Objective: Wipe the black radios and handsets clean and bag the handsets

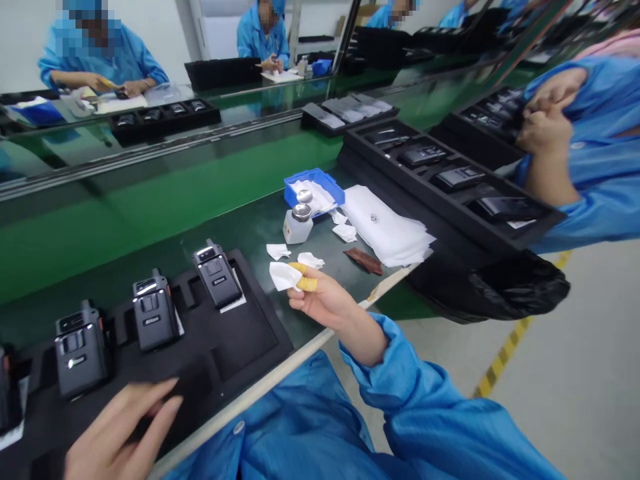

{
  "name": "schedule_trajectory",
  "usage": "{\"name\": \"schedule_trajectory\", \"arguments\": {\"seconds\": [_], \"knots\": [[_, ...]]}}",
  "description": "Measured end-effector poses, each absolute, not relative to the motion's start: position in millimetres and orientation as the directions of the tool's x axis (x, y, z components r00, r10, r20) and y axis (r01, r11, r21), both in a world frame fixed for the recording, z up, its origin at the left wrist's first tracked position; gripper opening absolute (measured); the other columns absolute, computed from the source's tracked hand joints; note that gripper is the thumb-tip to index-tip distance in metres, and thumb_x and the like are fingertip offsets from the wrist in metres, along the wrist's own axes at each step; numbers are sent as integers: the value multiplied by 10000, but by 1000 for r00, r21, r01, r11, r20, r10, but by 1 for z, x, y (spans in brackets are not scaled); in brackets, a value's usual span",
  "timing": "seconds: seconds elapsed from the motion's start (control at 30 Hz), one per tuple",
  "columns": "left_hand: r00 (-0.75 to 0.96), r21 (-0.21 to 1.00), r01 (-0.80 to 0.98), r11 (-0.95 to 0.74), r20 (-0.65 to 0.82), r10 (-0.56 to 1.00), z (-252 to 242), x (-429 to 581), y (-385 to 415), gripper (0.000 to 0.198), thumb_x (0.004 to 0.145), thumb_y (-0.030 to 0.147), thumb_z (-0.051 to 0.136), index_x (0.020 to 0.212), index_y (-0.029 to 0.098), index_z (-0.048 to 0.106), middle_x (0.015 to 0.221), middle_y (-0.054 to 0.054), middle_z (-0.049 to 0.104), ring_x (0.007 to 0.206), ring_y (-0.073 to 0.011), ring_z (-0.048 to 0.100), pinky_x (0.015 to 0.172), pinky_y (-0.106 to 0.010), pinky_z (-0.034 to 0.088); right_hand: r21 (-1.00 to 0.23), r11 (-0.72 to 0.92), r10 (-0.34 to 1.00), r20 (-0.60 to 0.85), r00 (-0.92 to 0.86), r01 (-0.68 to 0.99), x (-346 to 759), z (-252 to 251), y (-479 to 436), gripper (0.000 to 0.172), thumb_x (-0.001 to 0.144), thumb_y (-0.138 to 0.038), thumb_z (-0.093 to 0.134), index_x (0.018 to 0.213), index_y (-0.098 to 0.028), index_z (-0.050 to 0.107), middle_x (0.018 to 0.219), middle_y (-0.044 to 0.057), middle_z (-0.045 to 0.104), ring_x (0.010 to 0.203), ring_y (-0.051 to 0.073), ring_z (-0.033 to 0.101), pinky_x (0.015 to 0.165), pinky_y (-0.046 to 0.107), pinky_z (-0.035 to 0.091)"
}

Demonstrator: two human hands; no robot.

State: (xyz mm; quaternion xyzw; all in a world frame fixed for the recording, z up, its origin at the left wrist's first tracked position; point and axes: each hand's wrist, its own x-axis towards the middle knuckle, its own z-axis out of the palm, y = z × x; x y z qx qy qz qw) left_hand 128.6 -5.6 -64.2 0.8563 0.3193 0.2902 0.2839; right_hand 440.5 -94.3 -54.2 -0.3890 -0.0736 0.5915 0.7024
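A small white wipe point(283, 276) is pinched in my right hand point(323, 293), which wears yellow finger cots and hovers over the bench edge. My left hand point(123, 430) is over the front of a black foam tray point(240, 327), thumb and fingers apart with nothing between them. In that tray lie several black handheld radios, among them one near the right end point(217, 277), one in the middle point(154, 313) and one further left point(80, 360). White slips show under some of them. Another radio is cut off at the left edge.
Beyond my right hand stand a white dispenser bottle point(299, 225) and a blue bin point(330, 183) of wipes. White sheets point(385, 223), a brown scrap point(364, 260) and a black bag point(520, 287) are to the right. Radio trays point(450, 167) and a co-worker's hands point(550, 110) lie beyond.
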Motion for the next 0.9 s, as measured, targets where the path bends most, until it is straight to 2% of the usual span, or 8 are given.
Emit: {"name": "schedule_trajectory", "arguments": {"seconds": [0.07,0.17,0.27,0.47,0.57,0.67,0.8,0.9], "knots": [[618,787,358,-503,204,759,-52,174,-12,182,748,400,655,891,311,725,698,10,651,632,-164,604,609,-272,499,-588,-19,911,-343,228,-809,428,-50,-95,231,633,-103,664,844,-190,624,602,-75,510,479,34,377,461,178,278],[612,963,226,-146,-24,790,-40,233,-22,291,737,430,660,945,231,702,740,-11,634,642,-144,587,603,-260,493,-569,-75,931,-333,146,-819,410,-48,-97,273,634,-114,673,894,-190,641,612,-71,538,468,25,375,456,167,273],[650,990,71,125,-141,747,-39,261,-31,357,685,433,712,952,199,675,813,-26,663,685,-143,590,666,-273,492,-551,-106,934,-340,107,-828,397,-46,-101,300,623,-131,689,914,-188,646,619,-68,557,453,16,376,443,158,262],[618,981,-25,191,-135,775,-43,250,-46,199,681,371,718,693,183,653,735,-1,654,734,-141,561,738,-263,443,-608,-123,919,-369,142,-784,382,-48,-115,311,600,-175,709,905,-195,650,608,-62,561,444,29,387,436,169,279],[601,967,-33,254,-184,778,-41,243,-51,185,645,335,717,636,176,624,688,4,642,704,-135,553,720,-259,432,-824,3,866,-281,414,-566,379,-49,-123,290,632,-218,707,916,-224,653,660,-53,585,519,61,470,488,196,361],[576,963,-7,270,-217,788,-37,241,-55,182,616,310,706,595,171,590,652,7,632,669,-130,546,691,-254,424,-974,186,719,45,693,-129,380,-47,-134,235,710,-247,682,945,-265,670,806,-26,626,690,93,551,649,242,456],[579,966,21,258,-222,784,-35,241,-57,194,612,306,704,586,168,571,653,12,629,668,-120,543,681,-236,419,-889,240,736,429,524,390,376,-44,-148,202,779,-263,657,974,-286,704,929,19,644,875,145,581,818,317,477],[622,965,24,262,-219,751,-36,241,-58,203,632,335,715,635,164,605,691,6,645,692,-126,557,699,-239,430,-846,226,843,418,339,483,373,-48,-150,282,797,-292,656,1077,-285,681,1019,48,645,966,175,581,875,357,476]]}}
